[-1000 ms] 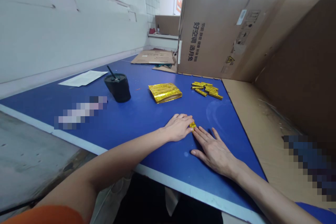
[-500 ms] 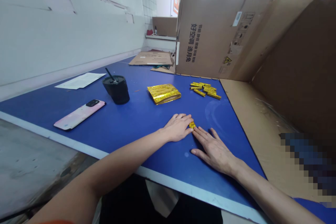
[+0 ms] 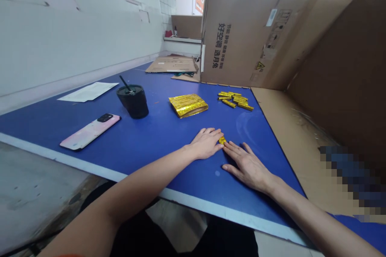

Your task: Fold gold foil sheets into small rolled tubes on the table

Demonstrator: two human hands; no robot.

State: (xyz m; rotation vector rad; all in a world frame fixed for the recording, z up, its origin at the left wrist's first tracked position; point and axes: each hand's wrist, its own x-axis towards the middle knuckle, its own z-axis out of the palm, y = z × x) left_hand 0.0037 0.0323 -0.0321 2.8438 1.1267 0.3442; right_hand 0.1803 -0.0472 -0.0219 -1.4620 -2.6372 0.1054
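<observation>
A small piece of shiny gold foil (image 3: 222, 140) lies on the blue table (image 3: 169, 144) between my two hands. The fingers of my left hand (image 3: 206, 143) rest together at its left side and partly cover it. My right hand (image 3: 247, 165) lies low over the table with fingers stretched and thumb apart, its fingertips touching the foil's lower right edge. Farther back sits a flat stack of gold foil sheets (image 3: 188, 105). Behind and to the right is a loose pile of several narrow folded gold strips (image 3: 235, 100).
A black cup with a straw (image 3: 132, 102), a pink phone (image 3: 90, 131) and white paper (image 3: 88, 92) are on the left. A large cardboard box (image 3: 241, 40) stands at the back right. Flat cardboard (image 3: 171, 64) lies at the far end.
The camera view has shifted slightly. Both hands stay at the small foil piece, with hardly any change in their pose.
</observation>
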